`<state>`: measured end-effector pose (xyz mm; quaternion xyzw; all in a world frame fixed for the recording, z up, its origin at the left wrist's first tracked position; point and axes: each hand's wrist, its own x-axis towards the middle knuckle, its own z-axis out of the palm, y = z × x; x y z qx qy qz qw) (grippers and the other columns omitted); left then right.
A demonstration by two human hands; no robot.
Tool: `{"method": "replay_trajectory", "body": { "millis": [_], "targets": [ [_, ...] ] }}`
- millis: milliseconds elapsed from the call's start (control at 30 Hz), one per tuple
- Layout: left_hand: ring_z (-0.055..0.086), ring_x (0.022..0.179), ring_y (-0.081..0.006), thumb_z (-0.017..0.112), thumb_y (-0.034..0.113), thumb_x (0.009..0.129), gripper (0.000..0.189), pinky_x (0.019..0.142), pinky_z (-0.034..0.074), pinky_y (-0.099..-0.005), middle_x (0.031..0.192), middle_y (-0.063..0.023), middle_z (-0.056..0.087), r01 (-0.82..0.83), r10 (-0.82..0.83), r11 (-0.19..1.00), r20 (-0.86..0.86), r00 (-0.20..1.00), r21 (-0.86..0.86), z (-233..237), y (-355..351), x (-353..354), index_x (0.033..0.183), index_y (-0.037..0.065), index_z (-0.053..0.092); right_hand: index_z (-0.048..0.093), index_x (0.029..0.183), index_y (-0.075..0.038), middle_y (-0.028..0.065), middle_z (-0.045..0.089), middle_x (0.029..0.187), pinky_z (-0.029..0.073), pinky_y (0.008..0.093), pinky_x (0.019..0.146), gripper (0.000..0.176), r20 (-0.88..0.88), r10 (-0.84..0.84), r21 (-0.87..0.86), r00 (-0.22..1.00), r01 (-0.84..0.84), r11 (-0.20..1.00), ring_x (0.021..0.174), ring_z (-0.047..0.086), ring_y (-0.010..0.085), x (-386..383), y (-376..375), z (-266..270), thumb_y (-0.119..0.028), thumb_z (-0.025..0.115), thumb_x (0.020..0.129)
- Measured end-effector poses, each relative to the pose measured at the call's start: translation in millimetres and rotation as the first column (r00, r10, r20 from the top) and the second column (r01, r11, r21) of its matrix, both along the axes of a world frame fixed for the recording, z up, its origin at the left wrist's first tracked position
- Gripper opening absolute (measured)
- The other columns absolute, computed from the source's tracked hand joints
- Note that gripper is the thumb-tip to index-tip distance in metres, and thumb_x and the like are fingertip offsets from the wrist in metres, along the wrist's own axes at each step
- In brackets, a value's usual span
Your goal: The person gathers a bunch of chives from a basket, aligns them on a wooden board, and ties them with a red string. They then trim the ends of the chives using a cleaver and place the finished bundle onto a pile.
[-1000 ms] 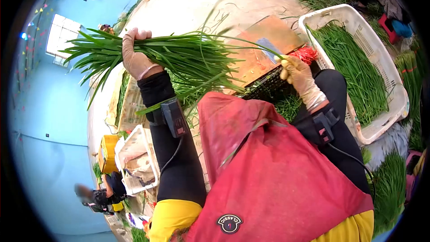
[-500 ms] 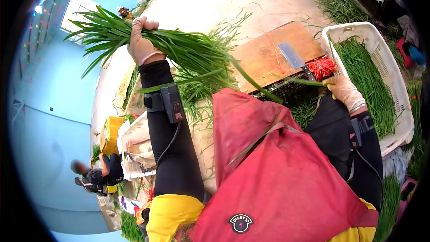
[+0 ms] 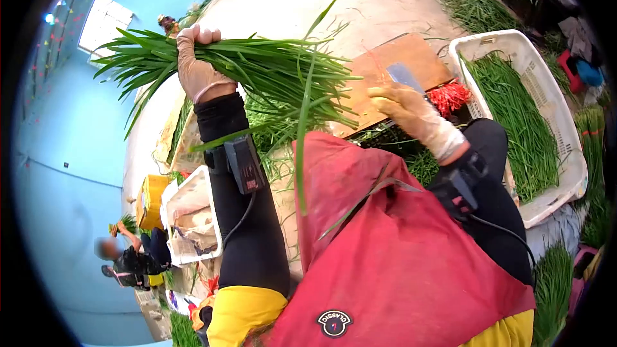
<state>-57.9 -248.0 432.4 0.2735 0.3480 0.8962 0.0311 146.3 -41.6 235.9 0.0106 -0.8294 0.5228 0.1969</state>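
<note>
My left hand (image 3: 196, 67), gloved, is raised and shut around a thick bundle of long green leaves (image 3: 270, 67), gripping it near the leaf tips; the stems fan out to the right. One loose leaf (image 3: 302, 135) hangs down from the bundle over my red apron (image 3: 398, 250). Gloved too, my right hand (image 3: 411, 112) hovers just right of the bundle's stem end with fingers apart and nothing held. Behind it lies a wooden board (image 3: 411, 51) with a cleaver (image 3: 405, 76) on it.
A pile of red rubber bands (image 3: 448, 96) sits by the board, which rests on a black crate (image 3: 385, 135). A white crate (image 3: 569, 128) of cut greens stands at right. Left are another white crate (image 3: 170, 199), a yellow box (image 3: 151, 202) and a seated person (image 3: 128, 257).
My right hand, which had pulled a leaf away down to the right, has let it go and come back up toward the bundle. The left hand keeps the bundle raised, now more level.
</note>
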Motion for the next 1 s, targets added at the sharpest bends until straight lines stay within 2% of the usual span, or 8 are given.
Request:
{"method": "replay_trajectory", "body": {
  "millis": [233,300,433,567,667,833,933,1000],
  "targets": [
    [0.049,0.061,-0.012,0.066,0.011,0.09,0.018,0.058,0.046,-0.0255,0.068,-0.0006,0.05,-0.058,0.056,0.996,0.041,0.998,0.066,-24,47,20,0.08,0.005,0.052,0.07,0.1,-0.006,0.0171,0.069,0.091,0.051,0.0393,0.079,0.032,-0.073,-0.202,-0.128,0.977,0.191,0.973,0.087,0.066,0.0324,-29,-16,-21,-0.035,0.058,0.09],
    [0.049,0.061,-0.0123,0.066,0.012,0.09,0.018,0.059,0.046,-0.0253,0.068,-0.0007,0.049,-0.048,0.044,0.997,0.055,0.997,0.068,-25,50,14,0.08,0.005,0.052,0.07,0.091,-0.007,0.017,0.068,0.09,0.051,0.0424,0.078,0.028,0.095,-0.46,0.409,0.883,0.386,0.827,0.089,0.065,0.0348,-14,6,-34,-0.032,0.059,0.087],
    [0.048,0.061,-0.0126,0.065,0.013,0.091,0.017,0.06,0.047,-0.0258,0.069,-0.0007,0.048,-0.062,0.057,0.995,0.062,0.996,0.083,-20,55,9,0.082,0.005,0.053,0.071,0.098,-0.006,0.0179,0.069,0.101,0.052,0.0413,0.085,0.026,0.693,-0.309,0.476,0.651,-0.091,0.875,0.097,0.065,0.0349,29,35,-74,-0.021,0.058,0.081],
    [0.049,0.063,-0.013,0.063,0.015,0.093,0.018,0.063,0.048,-0.0269,0.069,-0.0012,0.048,-0.068,0.058,0.99,0.08,0.995,0.121,-23,64,4,0.083,0.005,0.053,0.051,0.133,-0.001,0.0178,0.061,0.124,0.046,0.0349,0.095,0.058,0.518,0.166,-0.216,0.839,-0.059,0.975,0.115,0.058,0.0255,55,40,-95,-0.025,0.067,0.083],
    [0.05,0.065,-0.015,0.063,0.022,0.093,0.021,0.065,0.048,-0.0284,0.069,-0.002,0.05,-0.098,0.084,0.989,0.127,0.988,0.11,-28,77,5,0.085,0.004,0.056,0.041,0.142,0.0,0.01,0.055,0.133,0.044,0.0326,0.097,0.058,0.17,0.425,-0.763,0.889,-0.154,0.628,0.116,0.054,0.0182,43,10,-92,-0.017,0.062,0.092],
    [0.052,0.067,-0.0175,0.063,0.025,0.093,0.022,0.065,0.048,-0.0295,0.069,-0.0022,0.051,-0.077,0.066,0.994,0.14,0.988,0.081,-41,96,19,0.087,0.005,0.057,0.052,0.132,0.001,0.0066,0.061,0.122,0.048,0.0297,0.09,0.044,-0.106,0.001,-0.861,0.994,-0.092,0.501,0.104,0.059,0.0165,9,-18,-37,-0.017,0.062,0.093],
    [0.052,0.068,-0.0174,0.063,0.024,0.093,0.02,0.065,0.047,-0.0293,0.069,-0.0021,0.052,-0.135,0.123,0.989,0.177,0.976,0.057,-41,106,30,0.087,0.006,0.057,0.061,0.119,0.001,0.0054,0.067,0.107,0.051,0.0311,0.082,0.03,0.023,-0.008,-0.944,1.0,0.024,0.33,0.09,0.063,0.0191,-1,-14,-52,-0.017,0.059,0.095],
    [0.054,0.067,-0.0161,0.066,0.019,0.09,0.017,0.064,0.05,-0.0284,0.068,0.0,0.052,-0.049,0.038,0.996,0.147,0.988,0.078,-43,104,22,0.083,0.009,0.055,0.066,0.112,-0.001,0.0084,0.071,0.093,0.052,0.033,0.077,0.027,-0.06,-0.09,-0.857,0.994,-0.005,0.516,0.078,0.065,0.0232,-4,-6,-81,-0.019,0.059,0.093]
  ]
}}
